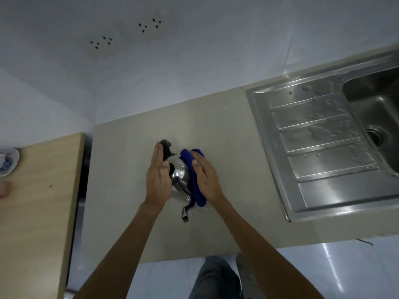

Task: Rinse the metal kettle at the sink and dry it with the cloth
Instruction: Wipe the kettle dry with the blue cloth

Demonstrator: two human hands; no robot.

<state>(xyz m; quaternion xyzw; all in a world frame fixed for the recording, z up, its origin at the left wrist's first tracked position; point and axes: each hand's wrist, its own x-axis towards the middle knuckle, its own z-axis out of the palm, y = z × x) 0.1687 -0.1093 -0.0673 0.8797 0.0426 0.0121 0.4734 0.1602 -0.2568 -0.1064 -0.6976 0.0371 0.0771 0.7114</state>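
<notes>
The shiny metal kettle (179, 177) stands on the beige counter (129, 160), its dark handle at the far side and its spout pointing toward me. My left hand (158, 180) lies flat against the kettle's left side, fingers straight. My right hand (205, 176) presses a blue cloth (194, 184) against the kettle's right side. The cloth drapes from the top of the kettle down to the counter. Much of the kettle's body is hidden between hands and cloth.
A steel sink (371, 108) with a wet ribbed drainboard (319, 137) is set into the counter at the right. A wooden table (36, 190) stands at the left with a patterned dish (7, 161) on its far edge. Wall sockets (101, 42) sit above the counter.
</notes>
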